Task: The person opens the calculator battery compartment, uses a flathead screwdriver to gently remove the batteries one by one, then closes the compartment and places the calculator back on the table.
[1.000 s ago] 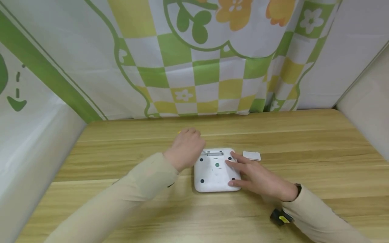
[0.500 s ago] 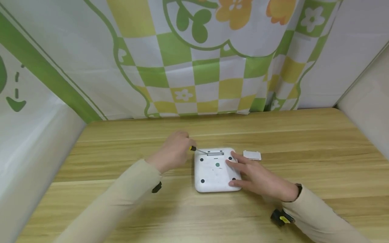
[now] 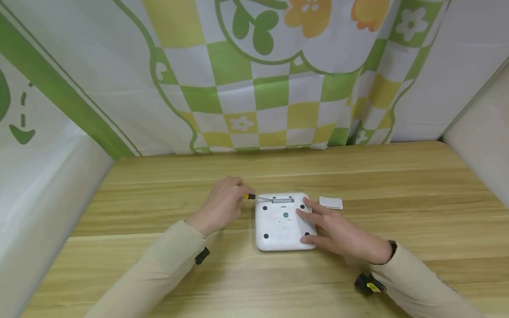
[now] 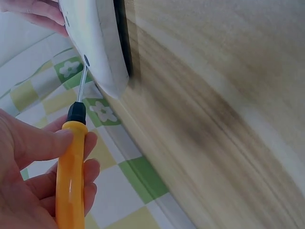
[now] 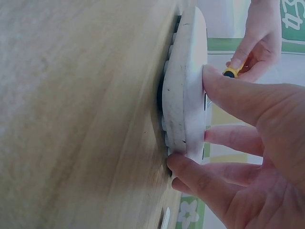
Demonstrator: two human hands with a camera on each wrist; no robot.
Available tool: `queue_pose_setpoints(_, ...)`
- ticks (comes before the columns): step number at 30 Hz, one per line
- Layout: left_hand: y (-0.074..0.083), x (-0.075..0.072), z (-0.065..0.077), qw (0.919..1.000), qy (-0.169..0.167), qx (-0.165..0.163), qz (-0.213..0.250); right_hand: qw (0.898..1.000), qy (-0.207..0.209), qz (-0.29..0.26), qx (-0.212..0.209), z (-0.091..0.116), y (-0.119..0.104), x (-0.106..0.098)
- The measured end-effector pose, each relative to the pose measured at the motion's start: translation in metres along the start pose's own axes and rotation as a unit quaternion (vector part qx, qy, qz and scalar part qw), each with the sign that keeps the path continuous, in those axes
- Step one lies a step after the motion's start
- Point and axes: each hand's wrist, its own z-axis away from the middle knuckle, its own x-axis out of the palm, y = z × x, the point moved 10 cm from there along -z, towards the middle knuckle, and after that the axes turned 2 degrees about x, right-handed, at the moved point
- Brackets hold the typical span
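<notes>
A white calculator (image 3: pixel 285 229) lies face down on the table, its keys showing against the tabletop in the right wrist view. Along its far edge the battery compartment (image 3: pixel 282 201) is uncovered. My left hand (image 3: pixel 222 203) grips the yellow handle of a screwdriver (image 4: pixel 71 167), thumb along the handle near its black collar. The metal shaft (image 4: pixel 82 86) reaches over the calculator's back, its tip at the compartment's left end. On the calculator's right side rest the spread fingers of my right hand (image 3: pixel 338 229), thumb on the back and one fingertip at the far edge.
A small white battery cover (image 3: pixel 331 203) lies on the wooden table (image 3: pixel 159 185), just right of the calculator. Behind the table hangs a green, yellow and white checked curtain (image 3: pixel 270 97). Black wrist cameras (image 3: pixel 365 285) sit under both forearms.
My left hand has drawn back left and lower, turning so the screwdriver's collar and shaft come into sight. The shaft's tip stays at the compartment. My right hand holds its place.
</notes>
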Motion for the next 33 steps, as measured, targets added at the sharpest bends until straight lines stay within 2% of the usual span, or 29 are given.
queue_pose_setpoints(12, 0.000, 0.000, 0.003, 0.9997, 0.023, 0.007, 0.002, 1.000, -0.004, -0.008, 0.006, 0.000, 0.000, 0.000)
queue_pose_setpoints(23, 0.003, -0.006, 0.006, 0.9978, 0.062, 0.025, 0.003, 1.000, -0.002, -0.008, 0.005, 0.000, 0.000, -0.002)
queue_pose_setpoints(33, -0.001, -0.004, 0.011, 0.9983, 0.053, 0.006, 0.022, 1.000, -0.011, -0.005, 0.007, 0.001, 0.000, 0.000)
